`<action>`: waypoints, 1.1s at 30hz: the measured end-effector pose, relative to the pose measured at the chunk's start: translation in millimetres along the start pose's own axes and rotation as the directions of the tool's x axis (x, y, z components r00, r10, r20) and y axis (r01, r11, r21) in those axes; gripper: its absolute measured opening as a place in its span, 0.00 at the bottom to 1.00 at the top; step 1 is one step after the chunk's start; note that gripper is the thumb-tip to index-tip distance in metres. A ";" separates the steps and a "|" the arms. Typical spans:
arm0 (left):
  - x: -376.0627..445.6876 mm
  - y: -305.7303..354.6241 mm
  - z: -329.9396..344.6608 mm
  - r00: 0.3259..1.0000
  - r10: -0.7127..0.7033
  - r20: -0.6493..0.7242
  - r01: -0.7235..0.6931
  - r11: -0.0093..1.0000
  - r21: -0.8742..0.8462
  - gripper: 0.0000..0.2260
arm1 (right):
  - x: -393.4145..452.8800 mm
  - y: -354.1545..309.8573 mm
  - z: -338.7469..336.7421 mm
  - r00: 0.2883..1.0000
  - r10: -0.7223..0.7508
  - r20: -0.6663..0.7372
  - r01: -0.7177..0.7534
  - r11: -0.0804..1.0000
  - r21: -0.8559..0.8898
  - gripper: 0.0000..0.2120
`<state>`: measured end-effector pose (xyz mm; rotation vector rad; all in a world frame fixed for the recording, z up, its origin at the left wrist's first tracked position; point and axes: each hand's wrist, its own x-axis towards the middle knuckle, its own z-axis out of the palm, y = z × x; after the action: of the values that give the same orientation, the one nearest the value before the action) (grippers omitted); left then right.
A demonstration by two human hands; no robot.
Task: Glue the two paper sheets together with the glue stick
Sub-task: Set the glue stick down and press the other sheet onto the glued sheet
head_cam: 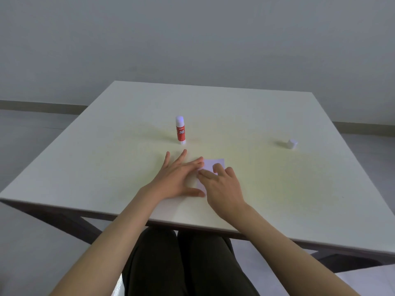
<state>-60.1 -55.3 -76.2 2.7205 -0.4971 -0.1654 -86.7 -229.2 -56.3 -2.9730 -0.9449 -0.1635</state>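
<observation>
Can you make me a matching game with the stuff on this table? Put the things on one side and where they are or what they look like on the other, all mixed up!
Things:
1. glue stick
2. cap
3. paper
4. table

Clues:
A. flat under both hands
B. standing upright, red label
C. big, pale, holding everything
D. small and white, far off on the right

Pairs: 1-B, 2-D, 3-A, 4-C

glue stick (180, 130): red, white | paper (213, 163): white | table (267, 116): white
</observation>
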 end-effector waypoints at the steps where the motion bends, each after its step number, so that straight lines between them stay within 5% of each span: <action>1: 0.0 0.1 0.0 1.000 0.001 0.000 -0.001 1.000 -0.007 0.41 | 6.3 1.0 1.5 1.000 0.002 0.009 -0.002 1.000 0.002 0.18; 15: -0.5 1.1 -0.8 0.999 -0.021 0.040 0.022 1.000 -0.005 0.42 | -61.9 -1.5 2.0 0.969 0.041 -0.244 -0.044 0.999 -0.008 0.26; 25: 0.0 2.3 -3.1 0.999 -0.011 0.049 0.011 1.000 -0.006 0.41 | 2.8 32.8 8.2 0.977 0.207 -0.053 -0.206 0.978 0.019 0.22; 33: -0.1 2.5 -3.9 0.999 -0.016 0.052 0.015 1.000 0.018 0.42 | -22.4 24.4 4.3 0.975 0.195 -0.103 -0.198 0.980 -0.023 0.20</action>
<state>-60.3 -56.1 -71.7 2.7438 -0.4939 -0.2373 -90.4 -261.8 -62.5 -3.0311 -0.6385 -0.3230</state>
